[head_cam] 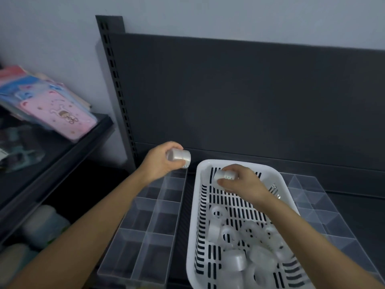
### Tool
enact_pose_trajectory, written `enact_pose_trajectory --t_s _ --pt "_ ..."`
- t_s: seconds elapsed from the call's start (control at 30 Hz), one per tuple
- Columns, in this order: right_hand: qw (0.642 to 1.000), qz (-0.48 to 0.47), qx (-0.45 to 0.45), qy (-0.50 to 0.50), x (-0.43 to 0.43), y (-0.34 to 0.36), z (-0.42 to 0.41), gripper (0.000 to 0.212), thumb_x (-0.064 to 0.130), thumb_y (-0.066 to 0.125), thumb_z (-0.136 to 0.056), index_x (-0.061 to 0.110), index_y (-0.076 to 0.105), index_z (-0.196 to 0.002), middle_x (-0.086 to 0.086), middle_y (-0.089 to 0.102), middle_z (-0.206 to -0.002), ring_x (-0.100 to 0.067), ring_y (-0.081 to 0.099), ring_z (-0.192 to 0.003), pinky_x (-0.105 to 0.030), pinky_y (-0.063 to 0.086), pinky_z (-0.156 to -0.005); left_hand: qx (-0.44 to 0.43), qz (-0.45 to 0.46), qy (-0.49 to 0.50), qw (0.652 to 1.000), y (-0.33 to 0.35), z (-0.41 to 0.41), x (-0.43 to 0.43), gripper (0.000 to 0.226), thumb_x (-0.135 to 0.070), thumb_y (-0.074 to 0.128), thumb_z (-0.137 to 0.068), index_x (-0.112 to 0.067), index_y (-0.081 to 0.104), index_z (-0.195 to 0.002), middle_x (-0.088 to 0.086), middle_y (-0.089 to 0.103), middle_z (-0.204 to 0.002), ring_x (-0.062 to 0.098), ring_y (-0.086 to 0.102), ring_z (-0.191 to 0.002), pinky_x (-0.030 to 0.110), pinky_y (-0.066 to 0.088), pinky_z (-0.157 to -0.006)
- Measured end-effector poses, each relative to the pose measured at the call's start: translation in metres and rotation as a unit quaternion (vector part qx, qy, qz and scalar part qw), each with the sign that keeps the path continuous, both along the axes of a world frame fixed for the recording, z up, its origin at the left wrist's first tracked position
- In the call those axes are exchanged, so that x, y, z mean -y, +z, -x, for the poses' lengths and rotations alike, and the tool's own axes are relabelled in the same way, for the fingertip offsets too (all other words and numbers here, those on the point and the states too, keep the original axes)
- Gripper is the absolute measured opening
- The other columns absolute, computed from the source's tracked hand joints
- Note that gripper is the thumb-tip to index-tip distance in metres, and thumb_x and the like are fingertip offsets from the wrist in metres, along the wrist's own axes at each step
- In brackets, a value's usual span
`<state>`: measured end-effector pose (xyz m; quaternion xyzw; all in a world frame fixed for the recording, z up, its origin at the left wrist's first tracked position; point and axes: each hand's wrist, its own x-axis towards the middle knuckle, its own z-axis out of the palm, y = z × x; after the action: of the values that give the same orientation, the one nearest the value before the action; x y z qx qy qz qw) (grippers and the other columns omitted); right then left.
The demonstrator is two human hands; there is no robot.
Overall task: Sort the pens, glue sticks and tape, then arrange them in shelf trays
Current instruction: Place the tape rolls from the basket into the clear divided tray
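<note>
A white slotted basket (195, 207) stands on the dark shelf, with several clear tape rolls (237, 238) heaped at its near end. My left hand (160, 161) grips a stack of clear tape rolls (180, 157) above the far end of the clear divided tray (145, 232) left of the basket. My right hand (241, 181) is inside the far end of the basket and holds a tape roll (223, 176). The tray's compartments look bare.
A second clear divided tray (325, 207) lies right of the basket. The dark shelf back panel (250, 101) rises behind. To the left, another shelf (68, 155) carries a pink patterned case (62, 113) and other packets; pale items sit below it.
</note>
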<state>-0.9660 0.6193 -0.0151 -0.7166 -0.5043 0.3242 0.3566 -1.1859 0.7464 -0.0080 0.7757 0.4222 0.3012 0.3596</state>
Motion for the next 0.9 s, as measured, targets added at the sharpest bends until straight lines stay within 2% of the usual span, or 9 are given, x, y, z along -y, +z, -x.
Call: enact_pose_trajectory --t_s 0.13,0.2,0.3,0.37,0.47,0.6,0.67,0.8,0.9 --pt "0.999 -0.02 -0.033 -0.015 -0.016 -0.002 0.023 0.03 0.034 0.073 -0.076 0.023 0.063 -0.102 0.003 0.065 -0.095 -0.019 0.067 -0.087 -0.044 0.055 -0.085 0.004 0.008 0.016 1.0 -0.003 0.019 -0.02 0.031 -0.02 0.078 -0.075 -0.026 0.064 -0.102 -0.004 0.064 -0.102 0.013 0.06 -0.09 0.02 0.049 -0.069" --pt "0.999 -0.03 -0.017 -0.018 -0.025 -0.004 0.033 0.032 0.037 0.072 -0.077 0.023 0.062 -0.104 0.007 0.061 -0.09 -0.015 0.062 -0.083 -0.037 0.054 -0.081 -0.002 0.005 0.012 1.0 -0.008 0.027 -0.029 0.033 -0.021 0.079 -0.074 -0.028 0.064 -0.103 -0.005 0.065 -0.103 0.013 0.061 -0.093 0.021 0.05 -0.074" --pt "0.999 -0.047 0.021 -0.015 -0.039 -0.002 0.045 0.034 0.036 0.07 -0.082 0.021 0.06 -0.11 0.013 0.054 -0.084 -0.003 0.05 -0.073 -0.02 0.042 -0.069 -0.018 0.001 0.004 1.0 -0.017 0.036 -0.041 0.035 -0.022 0.08 -0.073 -0.03 0.065 -0.103 -0.008 0.065 -0.102 0.01 0.06 -0.092 0.016 0.045 -0.07" --pt "0.998 -0.055 0.025 -0.016 -0.05 0.0 0.052 0.035 0.036 0.07 -0.082 0.02 0.061 -0.111 0.011 0.057 -0.087 -0.003 0.051 -0.073 -0.019 0.041 -0.068 -0.024 0.009 -0.001 1.0 -0.023 0.04 -0.049 0.036 -0.021 0.081 -0.073 -0.029 0.065 -0.104 -0.008 0.066 -0.101 0.01 0.061 -0.091 0.016 0.046 -0.07" --pt "0.998 -0.057 0.024 -0.023 -0.066 0.003 0.061 0.038 0.034 0.071 -0.081 0.018 0.061 -0.114 0.008 0.058 -0.089 -0.007 0.052 -0.076 -0.018 0.041 -0.069 -0.039 0.014 -0.013 0.999 -0.031 0.045 -0.062 0.037 -0.019 0.081 -0.072 -0.027 0.065 -0.104 -0.006 0.067 -0.1 0.014 0.063 -0.09 0.028 0.053 -0.077" --pt "0.997 -0.048 0.045 -0.027 -0.083 0.004 0.071 0.042 0.026 0.071 -0.082 0.017 0.057 -0.12 0.005 0.057 -0.107 -0.009 0.051 -0.091 -0.015 0.039 -0.069 -0.052 0.032 -0.02 0.998 -0.041 0.051 -0.076 0.039 -0.017 0.081 -0.071 -0.029 0.063 -0.102 -0.006 0.066 -0.101 0.015 0.064 -0.09 0.033 0.055 -0.079" --pt "0.998 -0.039 0.051 -0.02 -0.089 0.002 0.074 0.047 0.025 0.07 -0.083 0.016 0.054 -0.125 0.004 0.055 -0.111 -0.009 0.049 -0.096 -0.017 0.037 -0.077 -0.063 0.045 -0.026 0.997 -0.046 0.054 -0.081 0.045 -0.018 0.081 -0.069 -0.029 0.061 -0.109 -0.007 0.064 -0.106 0.013 0.063 -0.094 0.032 0.054 -0.083" --pt "0.998 -0.027 0.059 -0.02 -0.097 -0.004 0.081 0.051 0.026 0.071 -0.081 0.014 0.054 -0.128 -0.001 0.058 -0.117 -0.013 0.053 -0.101 -0.02 0.039 -0.08 -0.096 0.046 -0.062 0.992 -0.051 0.054 -0.085 0.051 -0.018 0.081 -0.072 -0.023 0.06 -0.118 -0.01 0.059 -0.111 0.008 0.059 -0.099 0.024 0.05 -0.085" --pt "0.998 -0.027 0.062 -0.014 -0.101 -0.009 0.085 0.042 0.029 0.073 -0.079 0.013 0.061 -0.116 0.0 0.063 -0.104 -0.014 0.057 -0.092 -0.02 0.042 -0.073 -0.113 0.023 -0.074 0.991 -0.056 0.053 -0.085 0.046 -0.018 0.08 -0.073 -0.023 0.062 -0.114 -0.012 0.057 -0.107 0.007 0.058 -0.096 0.016 0.046 -0.078"
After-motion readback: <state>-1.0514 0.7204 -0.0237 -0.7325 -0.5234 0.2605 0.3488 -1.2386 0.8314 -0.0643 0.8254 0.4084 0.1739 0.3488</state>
